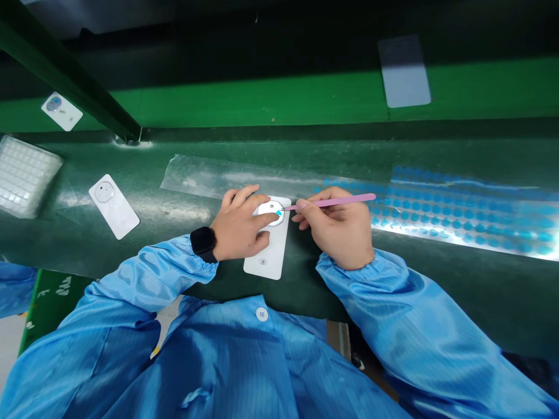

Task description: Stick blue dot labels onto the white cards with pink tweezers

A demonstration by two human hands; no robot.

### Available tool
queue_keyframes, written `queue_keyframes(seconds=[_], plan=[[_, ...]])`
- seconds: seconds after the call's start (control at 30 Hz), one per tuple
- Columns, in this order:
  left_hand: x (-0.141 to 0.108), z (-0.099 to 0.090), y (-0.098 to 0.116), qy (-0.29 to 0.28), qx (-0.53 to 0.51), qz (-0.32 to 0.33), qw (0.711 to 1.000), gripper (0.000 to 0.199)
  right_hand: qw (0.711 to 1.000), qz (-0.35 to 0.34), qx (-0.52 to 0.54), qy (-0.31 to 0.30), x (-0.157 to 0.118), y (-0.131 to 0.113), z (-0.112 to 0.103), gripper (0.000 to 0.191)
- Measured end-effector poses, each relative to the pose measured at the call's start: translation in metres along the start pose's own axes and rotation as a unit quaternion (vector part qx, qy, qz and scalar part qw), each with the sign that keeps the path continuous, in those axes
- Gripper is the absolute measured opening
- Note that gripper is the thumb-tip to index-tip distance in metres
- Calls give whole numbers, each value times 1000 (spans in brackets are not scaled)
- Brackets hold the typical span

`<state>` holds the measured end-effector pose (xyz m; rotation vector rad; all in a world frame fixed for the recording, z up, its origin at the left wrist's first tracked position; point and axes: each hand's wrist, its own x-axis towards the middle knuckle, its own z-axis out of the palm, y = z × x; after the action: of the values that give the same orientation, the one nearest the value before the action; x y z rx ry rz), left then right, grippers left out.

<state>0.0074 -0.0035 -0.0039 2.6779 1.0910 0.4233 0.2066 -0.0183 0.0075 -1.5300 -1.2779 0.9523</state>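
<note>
On the green bench [161,218], a white panel [274,250] lies near the middle of the near edge. Its left side is covered by the left hand [236,230], whose fingers are spread and closed on nothing. A pink pointed tool [340,201] is pinched between the thumb and fingers of the right hand [343,230], its tip brought to a blue piece [278,213] on the panel's round section. That piece appears to be still in hand (whether it is being laid or lifted cannot be told). Many blue dots are left on the clear sheet [437,206] towards the right edge. No blue is seen on the second panel [116,210], nearer the left edge; some is seen on the small panel [67,116] beyond the far edge.
</note>
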Motion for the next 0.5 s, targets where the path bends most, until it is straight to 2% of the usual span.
queue_keyframes(seconds=[0.2,0.5], plan=[[0,0,0,6,2,7,1000,35,997,-47,-47,-34,-1,4,-6,24],[3,-4,5,-22,39,-8,999,37,999,5,38,-23,5,-2,-5,24]])
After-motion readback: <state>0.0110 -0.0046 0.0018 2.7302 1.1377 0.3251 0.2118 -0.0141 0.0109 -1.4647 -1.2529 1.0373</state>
